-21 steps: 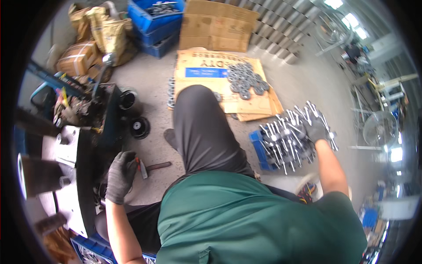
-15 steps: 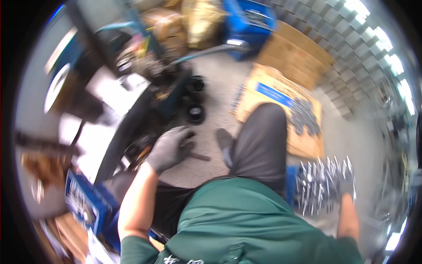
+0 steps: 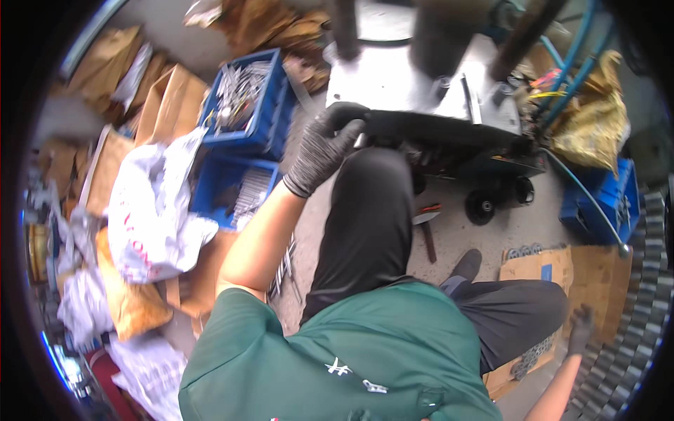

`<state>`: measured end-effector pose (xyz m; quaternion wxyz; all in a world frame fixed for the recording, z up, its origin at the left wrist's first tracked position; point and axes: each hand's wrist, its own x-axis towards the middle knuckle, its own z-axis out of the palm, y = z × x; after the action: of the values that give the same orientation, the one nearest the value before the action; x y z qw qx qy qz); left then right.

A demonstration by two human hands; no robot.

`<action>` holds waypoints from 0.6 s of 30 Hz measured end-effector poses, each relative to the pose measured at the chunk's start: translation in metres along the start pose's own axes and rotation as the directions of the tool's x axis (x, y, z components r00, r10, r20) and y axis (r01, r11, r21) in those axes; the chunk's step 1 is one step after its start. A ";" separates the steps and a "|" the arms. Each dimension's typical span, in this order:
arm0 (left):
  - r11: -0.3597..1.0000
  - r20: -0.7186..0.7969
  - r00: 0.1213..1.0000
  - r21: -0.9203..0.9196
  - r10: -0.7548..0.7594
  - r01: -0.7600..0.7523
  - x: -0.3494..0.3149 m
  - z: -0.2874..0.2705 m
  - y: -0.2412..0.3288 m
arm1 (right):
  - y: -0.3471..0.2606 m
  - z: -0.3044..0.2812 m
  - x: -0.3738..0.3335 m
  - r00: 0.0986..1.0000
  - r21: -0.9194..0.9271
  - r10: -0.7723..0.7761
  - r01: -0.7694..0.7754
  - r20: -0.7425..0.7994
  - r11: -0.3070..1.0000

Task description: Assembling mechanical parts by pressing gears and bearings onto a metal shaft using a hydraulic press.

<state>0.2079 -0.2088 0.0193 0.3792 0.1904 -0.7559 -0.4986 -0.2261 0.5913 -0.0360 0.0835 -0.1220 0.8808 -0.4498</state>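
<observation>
1) Closest to the camera, a green shirt and dark trousers; slender metal rods lie on the floor beside the left forearm;
2) The left hand, in a dark grey glove, is at the near edge of the metal machine; its grip is half open, fingers out and thumb a little apart, with no object seen in it; whether the fingertips touch the edge, I cannot tell;
3) The right hand, also gloved, is over the cardboard sheet, beyond the right knee; its grip looks loosely open, with nothing seen in it, though it is small and blurred; grey metal rings lie on cardboard near it;
4) On the floor between the legs, a red-handled tool touches or nearly touches a brown bar; two black round parts sit just beyond;
5) Farther left, a white plastic bag and blue crates of metal pieces; far right, a yellow sack behind another blue crate
</observation>
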 end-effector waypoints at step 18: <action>-0.052 -0.425 0.279 0.619 -0.861 0.784 -0.500 0.005 -0.152 | -0.171 0.357 0.211 0.506 -0.606 0.482 0.107 0.716 0.788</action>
<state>0.5100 0.0616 -0.3100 -0.1513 0.7150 -0.6273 -0.2690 -0.3119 0.1577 -0.1121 0.5085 -0.2406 0.8263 -0.0286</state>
